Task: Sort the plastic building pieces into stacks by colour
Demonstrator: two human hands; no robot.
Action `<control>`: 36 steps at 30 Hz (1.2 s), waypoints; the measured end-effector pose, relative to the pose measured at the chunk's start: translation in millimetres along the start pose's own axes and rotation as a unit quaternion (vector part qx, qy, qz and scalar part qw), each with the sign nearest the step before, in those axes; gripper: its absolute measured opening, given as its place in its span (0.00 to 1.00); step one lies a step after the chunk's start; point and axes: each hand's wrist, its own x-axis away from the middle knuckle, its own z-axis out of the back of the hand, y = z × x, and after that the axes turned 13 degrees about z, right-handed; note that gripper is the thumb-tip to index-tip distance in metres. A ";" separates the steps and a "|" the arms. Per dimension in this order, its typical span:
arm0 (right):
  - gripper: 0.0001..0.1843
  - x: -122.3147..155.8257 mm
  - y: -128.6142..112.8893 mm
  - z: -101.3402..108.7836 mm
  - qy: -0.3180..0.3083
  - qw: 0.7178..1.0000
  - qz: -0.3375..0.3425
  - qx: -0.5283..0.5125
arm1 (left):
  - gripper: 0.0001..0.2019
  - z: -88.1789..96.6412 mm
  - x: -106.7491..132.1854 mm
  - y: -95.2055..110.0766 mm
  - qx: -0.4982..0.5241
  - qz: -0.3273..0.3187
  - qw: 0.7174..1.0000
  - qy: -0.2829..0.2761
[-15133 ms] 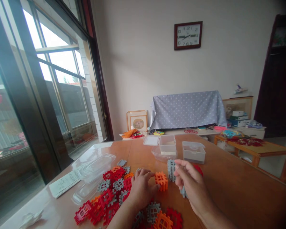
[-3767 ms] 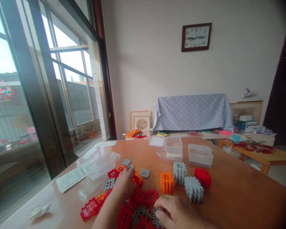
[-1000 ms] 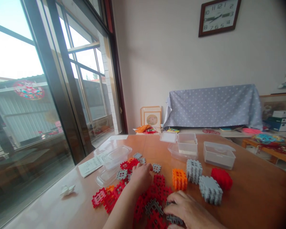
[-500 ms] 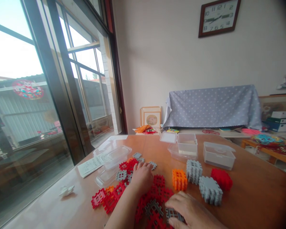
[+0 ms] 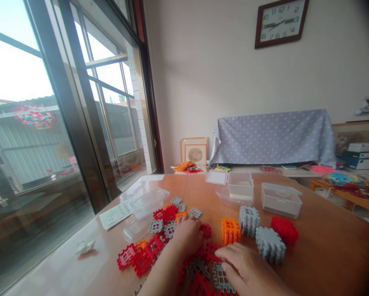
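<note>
My left hand (image 5: pixel 188 235) reaches over the middle of a loose pile of flat plastic interlocking tiles, its fingers bent down and the tips hidden. Beside those fingers lies a red tile (image 5: pixel 206 230); a grey tile (image 5: pixel 195 213) sits just beyond. My right hand (image 5: pixel 241 263) hovers at the pile's right edge, thumb and fingers apart, with nothing visible between them. Below its thumb rests a grey tile (image 5: pixel 222 278), partly covered. Another grey tile (image 5: pixel 197 269) lies between my two arms. To the left spread more red tiles (image 5: pixel 141 263) and a grey one (image 5: pixel 156 226).
Right of the pile stand an orange stack (image 5: pixel 230 231), two grey stacks (image 5: pixel 249 222) and a red stack (image 5: pixel 284 231). Clear plastic boxes (image 5: pixel 281 201) are farther back. Lids (image 5: pixel 147 201), a written notepad (image 5: pixel 115 216) and a crumpled white piece (image 5: pixel 85 247) lie left.
My left hand has drawn back slightly and to the right, uncovering grey tiles. The right hand has lifted off the grey tile, which shows more fully.
</note>
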 end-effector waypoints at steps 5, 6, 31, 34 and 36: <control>0.16 1.7 8.6 2.5 0.091 0.995 -0.036 0.003 | 0.14 17.7 12.5 6.9 0.037 -0.023 0.999 -0.012; 0.16 1.3 9.1 3.2 0.103 0.994 -0.045 -0.001 | 0.15 20.8 15.9 8.7 0.049 -0.038 0.998 -0.027; 0.16 -0.8 7.1 2.4 0.190 0.977 -0.057 -0.084 | 0.12 17.0 6.1 -5.9 0.480 -0.020 0.862 -0.163; 0.20 -0.7 10.6 -0.2 0.202 0.970 -0.088 -0.106 | 0.15 21.6 5.7 -4.6 0.609 -0.015 0.773 -0.176; 0.22 -0.9 12.3 -2.7 0.202 0.967 -0.096 -0.120 | 0.17 24.1 7.9 -0.3 0.653 -0.013 0.732 -0.192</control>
